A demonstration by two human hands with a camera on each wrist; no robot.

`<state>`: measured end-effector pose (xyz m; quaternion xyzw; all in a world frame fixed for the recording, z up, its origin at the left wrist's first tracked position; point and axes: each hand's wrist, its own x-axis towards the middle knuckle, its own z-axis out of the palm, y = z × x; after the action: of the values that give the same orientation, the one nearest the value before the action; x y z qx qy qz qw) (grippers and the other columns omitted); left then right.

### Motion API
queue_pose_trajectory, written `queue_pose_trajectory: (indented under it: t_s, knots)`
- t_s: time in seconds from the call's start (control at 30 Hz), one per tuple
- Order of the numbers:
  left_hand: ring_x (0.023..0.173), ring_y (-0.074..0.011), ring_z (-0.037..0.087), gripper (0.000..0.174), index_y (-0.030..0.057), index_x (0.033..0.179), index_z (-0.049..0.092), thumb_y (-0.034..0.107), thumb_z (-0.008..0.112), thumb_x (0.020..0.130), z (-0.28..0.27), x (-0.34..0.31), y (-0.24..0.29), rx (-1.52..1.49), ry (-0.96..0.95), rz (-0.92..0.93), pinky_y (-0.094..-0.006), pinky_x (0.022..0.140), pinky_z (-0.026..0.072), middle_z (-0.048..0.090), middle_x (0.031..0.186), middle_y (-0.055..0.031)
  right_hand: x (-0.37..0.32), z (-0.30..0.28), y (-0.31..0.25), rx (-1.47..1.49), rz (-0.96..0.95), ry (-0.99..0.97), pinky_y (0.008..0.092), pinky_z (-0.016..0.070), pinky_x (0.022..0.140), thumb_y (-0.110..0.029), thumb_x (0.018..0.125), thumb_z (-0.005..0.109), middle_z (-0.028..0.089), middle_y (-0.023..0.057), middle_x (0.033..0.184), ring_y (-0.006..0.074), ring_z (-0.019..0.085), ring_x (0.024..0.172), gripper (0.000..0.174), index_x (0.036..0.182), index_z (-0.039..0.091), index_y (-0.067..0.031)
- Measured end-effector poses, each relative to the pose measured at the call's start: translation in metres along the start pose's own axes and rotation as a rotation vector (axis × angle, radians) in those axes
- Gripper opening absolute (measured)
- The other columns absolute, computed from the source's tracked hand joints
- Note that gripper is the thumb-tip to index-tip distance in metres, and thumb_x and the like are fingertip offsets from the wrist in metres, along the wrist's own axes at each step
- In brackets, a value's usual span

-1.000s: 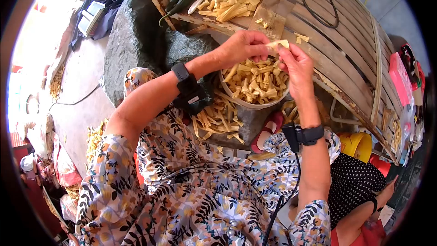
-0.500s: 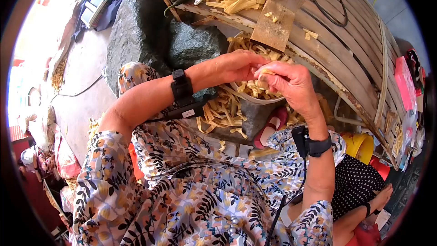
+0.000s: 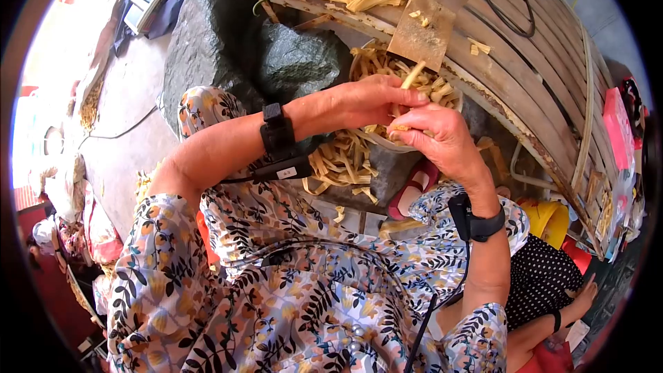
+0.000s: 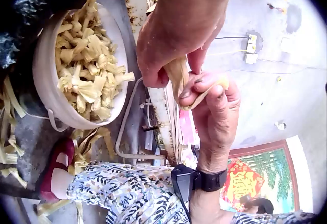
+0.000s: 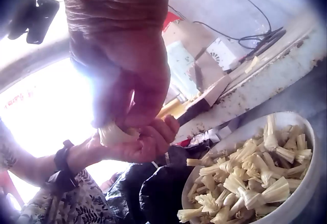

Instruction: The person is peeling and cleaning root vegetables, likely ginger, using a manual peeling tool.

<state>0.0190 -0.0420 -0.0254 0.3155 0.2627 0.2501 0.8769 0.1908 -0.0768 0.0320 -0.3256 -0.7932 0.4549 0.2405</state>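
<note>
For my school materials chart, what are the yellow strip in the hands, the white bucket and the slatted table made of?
Yellow strip: maybe dried husk or bean-curd skin, I can't tell; it looks thin, satiny and bendy.
White bucket: probably plastic; its wall looks smooth and plain.
Slatted table: likely wood, dull and worn; its edge seems painted metal, with rusty patches.

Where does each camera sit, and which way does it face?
Head: on the head, facing forward and down at the left hand and right hand; both arms show.
Left wrist: on that wrist, facing the yellow strip; both hands show.
Right wrist: likewise on its wrist, facing the strip; both hands show.
Shared: both wrist views show the white bucket.
</note>
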Motion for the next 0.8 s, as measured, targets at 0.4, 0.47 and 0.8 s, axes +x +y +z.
queue_pose_trajectory:
  t_s: [0.4,0.47,0.8]
  knots:
    - [0.065,-0.0106,0.057,0.021,-0.0035,0.097,0.050,0.015,0.042,0.092,-0.056,-0.015,-0.016,-0.356,-0.137,-0.178,-0.0210,0.060,0.0499,0.057,0.082,-0.0077,0.008,0.009,0.004,0.256,0.023,0.080,0.0213,0.0441,0.063,-0.005,0.082,0.056,0.061,0.0049,0.081,0.0100,0.055,0.070,0.012,0.091,0.062,0.0004]
    - [0.052,-0.0064,0.047,0.018,-0.0003,0.091,0.053,0.016,0.046,0.090,-0.040,-0.004,-0.020,-0.188,0.180,-0.146,-0.0192,0.047,0.0415,0.054,0.072,-0.0023,0.012,0.017,0.001,0.322,0.108,0.059,0.0198,0.0436,0.059,-0.008,0.084,0.056,0.062,0.0032,0.080,0.0077,0.053,0.066,0.013,0.092,0.062,-0.0002]
    - [0.051,-0.0073,0.054,0.016,0.0013,0.081,0.063,0.009,0.049,0.081,0.014,-0.014,-0.010,0.785,0.189,0.044,-0.0238,0.044,0.0409,0.058,0.063,-0.0019,0.025,0.019,0.035,0.098,0.206,0.365,0.0225,0.0410,0.044,-0.012,0.086,0.052,0.054,0.0015,0.059,0.0072,0.048,0.050,0.014,0.092,0.059,-0.0020]
